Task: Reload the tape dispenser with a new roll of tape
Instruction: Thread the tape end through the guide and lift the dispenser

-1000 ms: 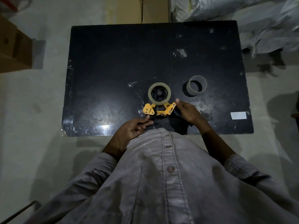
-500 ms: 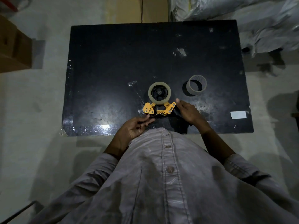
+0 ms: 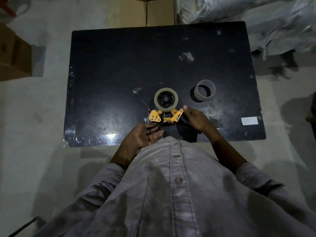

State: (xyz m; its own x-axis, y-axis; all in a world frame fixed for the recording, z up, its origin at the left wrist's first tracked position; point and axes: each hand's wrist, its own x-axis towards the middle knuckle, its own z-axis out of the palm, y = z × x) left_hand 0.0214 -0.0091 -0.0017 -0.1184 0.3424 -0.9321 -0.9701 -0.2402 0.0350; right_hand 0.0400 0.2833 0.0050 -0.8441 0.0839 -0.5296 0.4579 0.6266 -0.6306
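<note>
A cardboard box (image 3: 14, 60) sits at the left edge of the frame, on the floor. Next comes the black table (image 3: 119, 65), filling the middle.

Low in the middle, the left hand (image 3: 144, 135) lies palm up by the table's near edge. Its fingers curl loosely, and the fingertips come close to the yellow end of the tape dispenser (image 3: 165, 116). It may be pinching the loose end of the tape, but the picture is too dark to tell.

The dispenser lies flat on the table. The new roll of tape (image 3: 165, 99) already sits on its black wheel, just above the yellow part.

To the right, the right hand (image 3: 196, 119) is closed on the dispenser's right side and holds it steady.

Farther right, an empty core (image 3: 204, 91) stands by itself, well apart from the dispenser.

What could go wrong? The sticky tape end could fold over and stick to itself or to a finger. It could also go crooked if the dispenser slides while the tape is pulled.
</note>
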